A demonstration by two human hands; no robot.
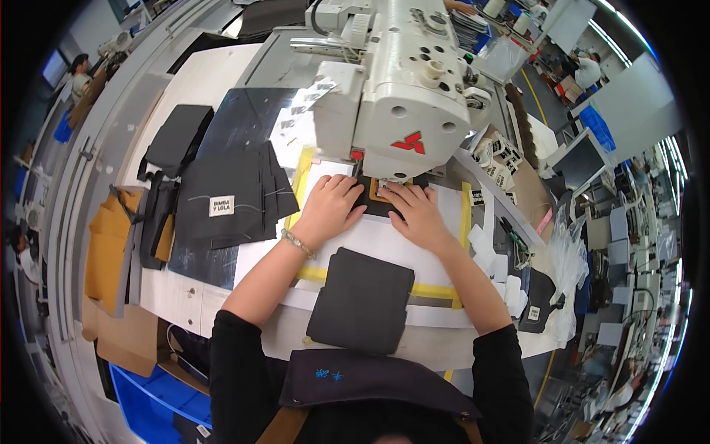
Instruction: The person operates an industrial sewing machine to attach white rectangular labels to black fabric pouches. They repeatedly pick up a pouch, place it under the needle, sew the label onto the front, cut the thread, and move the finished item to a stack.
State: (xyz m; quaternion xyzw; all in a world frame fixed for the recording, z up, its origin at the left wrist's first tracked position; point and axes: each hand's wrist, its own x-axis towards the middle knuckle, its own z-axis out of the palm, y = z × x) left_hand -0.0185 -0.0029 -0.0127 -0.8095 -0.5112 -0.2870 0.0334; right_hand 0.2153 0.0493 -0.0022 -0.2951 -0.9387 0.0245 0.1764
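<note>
Both my hands lie palm down at the white sewing machine (pixel 410 111). My left hand (pixel 333 206) rests with its fingers stretched forward on the left part of a black fabric piece (pixel 379 208). The fingers of my right hand (pixel 416 213) press flat on its right part, beside a yellow-orange frame (pixel 375 194) under the machine head. The needle area is mostly hidden by the head and my fingers. Below my hands, a stack of dark fabric panels (pixel 361 302) lies near the table's front edge.
At left are spread black panels (pixel 222 177) with a white label (pixel 221 206), a dark stack (pixel 177 137) and a mustard fabric piece (pixel 111 244). Small labels (pixel 495 163) fill a box at right, near clear plastic (pixel 566 255). A blue bin (pixel 159 403) stands below left.
</note>
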